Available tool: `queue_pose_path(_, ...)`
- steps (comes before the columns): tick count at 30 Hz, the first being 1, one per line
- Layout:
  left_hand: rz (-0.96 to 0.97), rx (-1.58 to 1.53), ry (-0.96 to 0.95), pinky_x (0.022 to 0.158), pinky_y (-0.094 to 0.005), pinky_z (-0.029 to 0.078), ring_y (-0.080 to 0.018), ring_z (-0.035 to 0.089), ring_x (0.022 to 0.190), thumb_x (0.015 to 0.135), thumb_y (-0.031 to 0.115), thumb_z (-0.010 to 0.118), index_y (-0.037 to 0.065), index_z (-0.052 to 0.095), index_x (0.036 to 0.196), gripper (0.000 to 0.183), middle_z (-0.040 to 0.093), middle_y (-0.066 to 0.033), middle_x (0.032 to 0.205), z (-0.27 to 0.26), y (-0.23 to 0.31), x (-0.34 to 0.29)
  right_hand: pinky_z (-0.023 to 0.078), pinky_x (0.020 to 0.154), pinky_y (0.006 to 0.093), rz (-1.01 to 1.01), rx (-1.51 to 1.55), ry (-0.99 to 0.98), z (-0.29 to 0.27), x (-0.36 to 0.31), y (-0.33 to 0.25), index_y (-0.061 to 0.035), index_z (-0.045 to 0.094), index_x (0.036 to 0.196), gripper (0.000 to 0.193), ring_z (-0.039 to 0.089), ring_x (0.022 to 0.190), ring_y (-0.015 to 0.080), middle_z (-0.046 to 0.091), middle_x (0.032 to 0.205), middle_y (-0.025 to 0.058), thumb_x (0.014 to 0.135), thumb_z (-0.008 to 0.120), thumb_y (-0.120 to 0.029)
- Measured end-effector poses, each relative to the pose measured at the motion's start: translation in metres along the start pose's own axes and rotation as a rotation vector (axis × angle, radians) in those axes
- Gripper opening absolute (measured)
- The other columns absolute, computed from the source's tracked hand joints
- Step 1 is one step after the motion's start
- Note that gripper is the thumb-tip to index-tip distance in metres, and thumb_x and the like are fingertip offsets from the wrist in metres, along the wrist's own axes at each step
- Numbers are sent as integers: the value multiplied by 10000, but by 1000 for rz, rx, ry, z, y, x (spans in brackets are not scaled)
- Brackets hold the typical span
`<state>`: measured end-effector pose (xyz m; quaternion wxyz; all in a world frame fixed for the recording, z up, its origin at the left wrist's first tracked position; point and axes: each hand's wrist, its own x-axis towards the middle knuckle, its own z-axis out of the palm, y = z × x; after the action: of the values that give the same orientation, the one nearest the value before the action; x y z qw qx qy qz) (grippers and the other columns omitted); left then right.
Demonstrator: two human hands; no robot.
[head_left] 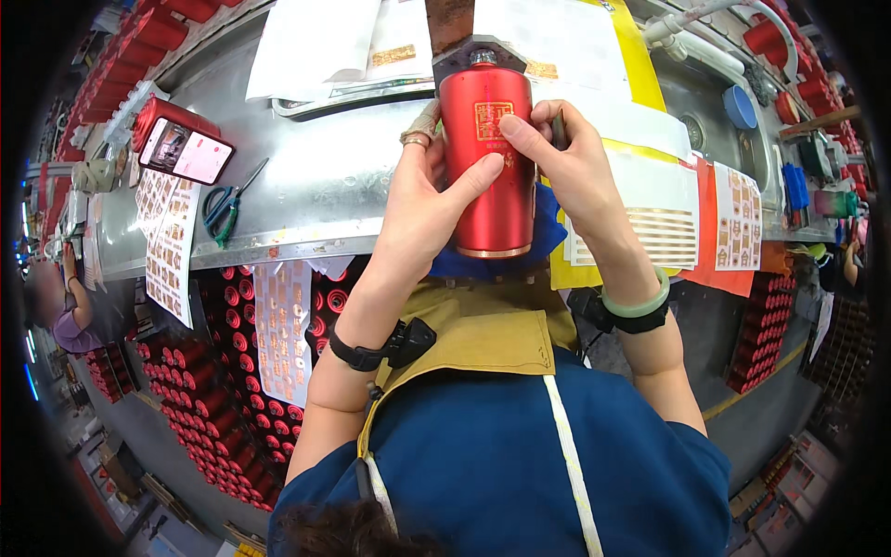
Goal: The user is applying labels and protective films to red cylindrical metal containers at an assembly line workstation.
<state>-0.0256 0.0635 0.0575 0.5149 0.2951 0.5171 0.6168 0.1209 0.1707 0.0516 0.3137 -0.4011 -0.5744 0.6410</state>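
Observation:
A red bottle (489, 209) with a metallic finish stands in front of me, its narrow neck pointing away and resting at a dark metal bracket (478, 54). A gold square sticker (495, 124) sits on its upper front, with smaller gold marks below. My left hand (438, 181) is wrapped round the bottle's left side, thumb across the front; a finger wears a tan wrap. My right hand (568, 153) lies at the right side, its thumb pressing the sticker's edge. A small dark object (559, 130) shows between its curled fingers; its kind is not clear.
Left on the metal bench (325, 176) are teal-handled scissors (223, 209), a phone (186, 151) propped against a red bottle, and sticker sheets (170, 251). Gold-striped sheets (650, 237) lie right. Many red bottles (209, 418) are stacked below; another person (79, 302) works far left.

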Motion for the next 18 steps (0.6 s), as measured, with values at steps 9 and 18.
queue_pose_path(9, 11, -45, -19, 1093, -390, 490, -237, 574, 1306, 924, 148, 787, 1, 287, 1580, 838, 546, -199, 1444, -3, -1, 1, 395, 619, 206, -15, -27, -16, -1, 0, -2, 6, 608, 1003, 408, 462, 735, 49, 495, 809, -43, 888, 852, -300)
queue_pose_path(18, 7, -38, -10, 1092, -389, 492, -238, 577, 1302, 926, 135, 786, 5, 270, 1586, 848, 548, -200, 1441, -2, -2, 1, 408, 624, 201, -8, -22, -36, -2, 0, -5, 6, 611, 1024, 409, 476, 731, 49, 504, 811, -39, 875, 865, -278)
